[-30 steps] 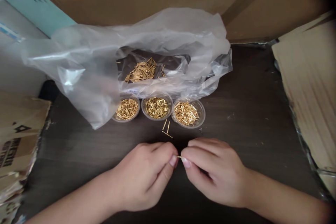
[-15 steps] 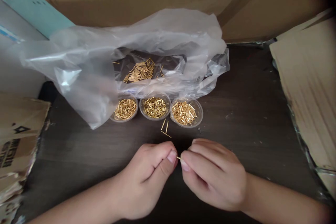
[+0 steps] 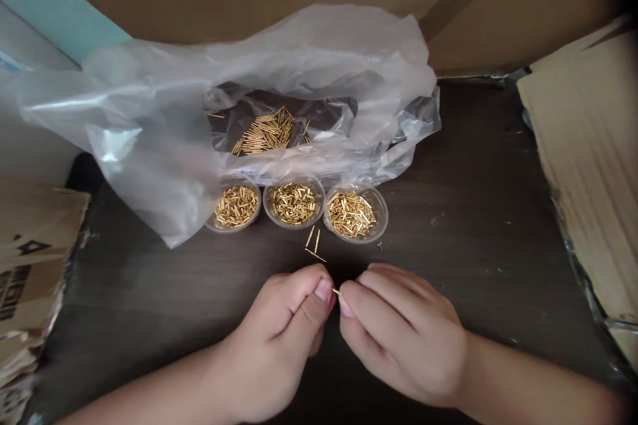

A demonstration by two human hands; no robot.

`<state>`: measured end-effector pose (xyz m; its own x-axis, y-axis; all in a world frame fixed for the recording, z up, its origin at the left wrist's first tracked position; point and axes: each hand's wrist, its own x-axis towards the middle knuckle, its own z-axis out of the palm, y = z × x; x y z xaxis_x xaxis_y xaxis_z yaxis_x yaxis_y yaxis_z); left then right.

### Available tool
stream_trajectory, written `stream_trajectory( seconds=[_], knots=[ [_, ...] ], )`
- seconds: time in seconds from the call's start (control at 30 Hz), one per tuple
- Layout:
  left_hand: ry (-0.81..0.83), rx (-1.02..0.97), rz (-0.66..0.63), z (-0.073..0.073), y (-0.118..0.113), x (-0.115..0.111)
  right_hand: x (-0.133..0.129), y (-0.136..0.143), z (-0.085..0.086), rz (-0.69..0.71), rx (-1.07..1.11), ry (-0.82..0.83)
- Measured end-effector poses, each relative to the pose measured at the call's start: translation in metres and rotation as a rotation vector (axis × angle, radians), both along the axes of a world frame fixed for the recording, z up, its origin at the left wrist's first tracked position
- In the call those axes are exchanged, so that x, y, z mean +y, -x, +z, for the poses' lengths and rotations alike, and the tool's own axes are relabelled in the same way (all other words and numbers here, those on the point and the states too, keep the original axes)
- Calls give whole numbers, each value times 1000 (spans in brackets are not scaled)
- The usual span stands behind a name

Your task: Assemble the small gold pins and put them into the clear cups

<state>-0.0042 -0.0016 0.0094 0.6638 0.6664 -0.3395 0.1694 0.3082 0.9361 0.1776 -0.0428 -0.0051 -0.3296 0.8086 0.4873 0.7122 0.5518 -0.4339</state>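
A thin gold metal pin (image 3: pixel 336 292) spans the small gap between my two hands. My left hand (image 3: pixel 286 339) pinches one end of it between thumb and curled forefinger. The other end sits in the fingertips of my right hand (image 3: pixel 403 332), whose fingers are all folded in. Just beyond the hands, a few loose gold pins (image 3: pixel 317 240) lie on the dark table. Behind these stand a left clear cup (image 3: pixel 235 207), a middle clear cup (image 3: pixel 294 204) and a right clear cup (image 3: pixel 351 214), each holding many small gold metal pieces.
An opened clear plastic bag (image 3: pixel 369 46) lies behind the cups, with a heap of longer gold pins (image 3: pixel 266 133) inside. Cardboard (image 3: pixel 249 0) walls off the back. More cardboard stands at the right (image 3: pixel 583 179) and a printed carton (image 3: pixel 34 265) at the left.
Both hands stay pinched on the pin and have shifted very slightly to the left. The cups, bag and loose pins look the same; the view has moved a little.
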Motion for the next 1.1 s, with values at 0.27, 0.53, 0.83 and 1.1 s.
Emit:
stream_trajectory(
  seconds=[0.27, 0.53, 0.83, 1.1],
  knots=[
    [-54, 30, -19, 1, -1, 2, 3, 1, 2, 41, 150, 142],
    [-100, 12, -38, 2, 0, 1, 6, 1, 7, 61, 282, 250],
    [-45, 6, -23, 1, 1, 0, 1, 0, -1, 56, 74, 53],
    [-31, -16, 11, -1, 1, -4, 5, -2, 1, 124, 41, 23]
  ],
)
